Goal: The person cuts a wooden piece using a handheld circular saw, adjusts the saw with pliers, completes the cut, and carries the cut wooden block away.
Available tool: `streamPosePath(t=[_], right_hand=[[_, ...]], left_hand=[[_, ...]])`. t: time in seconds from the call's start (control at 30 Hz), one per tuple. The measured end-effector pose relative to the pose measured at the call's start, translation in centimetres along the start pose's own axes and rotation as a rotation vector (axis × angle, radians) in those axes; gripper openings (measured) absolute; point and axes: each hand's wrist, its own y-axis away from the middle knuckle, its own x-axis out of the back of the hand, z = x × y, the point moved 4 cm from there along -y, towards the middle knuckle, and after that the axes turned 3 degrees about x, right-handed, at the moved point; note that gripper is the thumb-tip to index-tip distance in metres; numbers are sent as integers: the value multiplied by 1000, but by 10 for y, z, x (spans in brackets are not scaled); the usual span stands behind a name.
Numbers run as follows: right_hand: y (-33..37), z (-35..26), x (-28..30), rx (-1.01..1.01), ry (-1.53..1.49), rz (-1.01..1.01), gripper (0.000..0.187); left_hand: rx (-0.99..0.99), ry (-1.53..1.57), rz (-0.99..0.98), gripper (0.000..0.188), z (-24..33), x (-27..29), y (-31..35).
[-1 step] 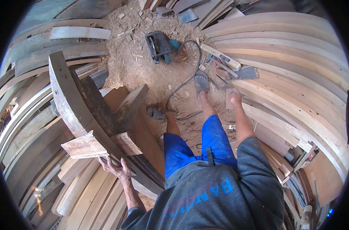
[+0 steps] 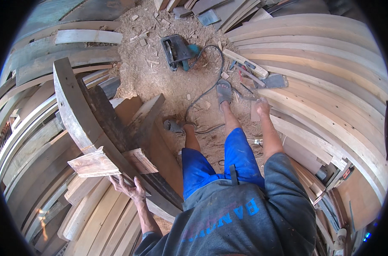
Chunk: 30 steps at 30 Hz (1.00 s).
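Note:
My left hand [image 2: 130,187] lies with fingers spread on a long, thick grey timber beam [image 2: 76,111], its fingertips against the lower edge of a short, rough-edged board [image 2: 91,164] set across the beam. A second short piece of wood [image 2: 140,161] sits just right of the beam, beside a dark timber [image 2: 101,111]. My right arm reaches forward. The right hand [image 2: 262,107] is closed at the edge of a small flat board [image 2: 255,112], next to the stacked planks; what its fingers hold, if anything, cannot be made out.
A circular saw [image 2: 176,51] rests on the sawdust-covered floor, its black cord [image 2: 198,102] trailing past my feet. Right of it lie a wooden hand plane [image 2: 245,62] and a wide, flat grey blade [image 2: 275,81] with a wooden handle. Stacked planks [image 2: 321,55] line both sides.
My right hand has shifted very slightly, its fingers a little higher. The left hand and the timber look the same.

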Motion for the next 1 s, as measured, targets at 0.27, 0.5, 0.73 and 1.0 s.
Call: streamPosePath(t=[0.27,0.5,0.73,1.0], right_hand=[[-32,-75,32,347,-105,-79,33],[-44,-142,3,414,24,-154,32],[-27,-205,-54,538,225,-353,34],[-107,-100,-109,364,552,-300,38]], left_hand=[[16,39,-18,69,-2,-10,-1],[59,72,-28,68,3,-10,-3],[48,95,-56,72,-3,-14,1],[75,127,-94,68,-3,-27,-3]])
